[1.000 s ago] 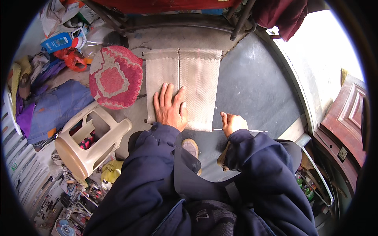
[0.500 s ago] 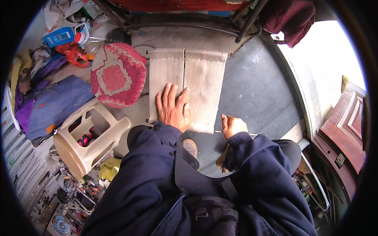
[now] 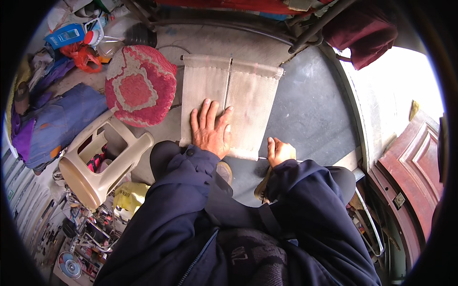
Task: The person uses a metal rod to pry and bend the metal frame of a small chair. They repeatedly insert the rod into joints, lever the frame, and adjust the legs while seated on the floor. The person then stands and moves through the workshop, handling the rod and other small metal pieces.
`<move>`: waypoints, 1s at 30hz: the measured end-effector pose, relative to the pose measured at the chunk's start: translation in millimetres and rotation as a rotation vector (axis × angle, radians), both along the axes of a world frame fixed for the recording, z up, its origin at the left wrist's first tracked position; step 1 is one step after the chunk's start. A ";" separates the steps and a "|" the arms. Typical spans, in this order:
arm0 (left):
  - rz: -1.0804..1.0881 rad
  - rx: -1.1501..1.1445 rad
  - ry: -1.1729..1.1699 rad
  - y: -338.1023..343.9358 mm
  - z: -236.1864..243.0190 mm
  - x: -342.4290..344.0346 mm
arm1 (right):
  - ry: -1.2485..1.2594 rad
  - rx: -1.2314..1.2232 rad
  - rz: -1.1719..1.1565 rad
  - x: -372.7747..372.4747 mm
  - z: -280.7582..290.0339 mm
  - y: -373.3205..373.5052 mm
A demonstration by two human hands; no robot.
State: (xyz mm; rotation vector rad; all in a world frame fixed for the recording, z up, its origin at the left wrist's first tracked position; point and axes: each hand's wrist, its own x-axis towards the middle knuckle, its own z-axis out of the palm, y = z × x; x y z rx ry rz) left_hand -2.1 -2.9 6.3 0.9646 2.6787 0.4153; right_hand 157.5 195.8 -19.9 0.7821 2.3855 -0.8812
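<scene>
Beige fabric (image 3: 253, 100) lies under the left hand (image 3: 212, 136), fingers spread; the right hand (image 3: 282, 151), grip closed, holds a thin rod (image 3: 262, 158). Red cushion (image 3: 138, 90) and plastic stool (image 3: 78, 178) sit left.

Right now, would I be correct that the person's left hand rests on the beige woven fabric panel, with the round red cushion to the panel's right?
Not quite: the head view shows the round red cushion lying left of the beige fabric panel, on which the left hand does rest.
</scene>
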 end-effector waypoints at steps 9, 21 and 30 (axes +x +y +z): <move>-0.006 0.032 -0.024 6.5 0.4 -0.2 | 0.023 -0.030 -0.036 5.3 -13.3 1.8; -0.032 0.031 0.007 11.3 3.5 -3.4 | 0.055 -0.071 -0.073 4.7 -9.8 3.6; -0.236 -0.054 -0.032 -7.0 15.7 -16.9 | 0.143 -0.006 -0.078 5.1 -8.8 3.0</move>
